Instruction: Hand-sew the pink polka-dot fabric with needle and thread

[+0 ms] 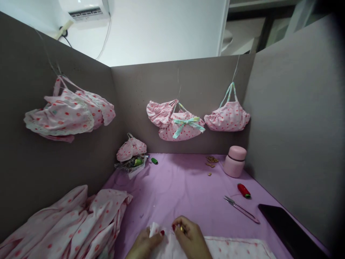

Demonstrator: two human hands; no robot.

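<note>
Head view: at the bottom edge, a small piece of white cloth with pink dots [167, 241] is pinched between both hands on the lilac-covered table [183, 183]. The left hand [144, 244] is closed on the cloth's left corner with thumb and fingers, and the right hand [190, 235] is closed on it just beside, the two hands nearly touching. A flat strip of the same dotted fabric [237, 246] is laid to the right of the hands. A heap of pink dotted fabric [70, 226] is piled at the left against the grey partition wall [24, 169]. Thread snips with pink handles [241, 209] and a red thread spool [244, 190] are seen to the right, near a dark flat phone [291, 230]. A pink lidded jar [235, 161] is placed at the back right. Small pink dotted fabric bags [185, 122] are hung on the rear wall.
</note>
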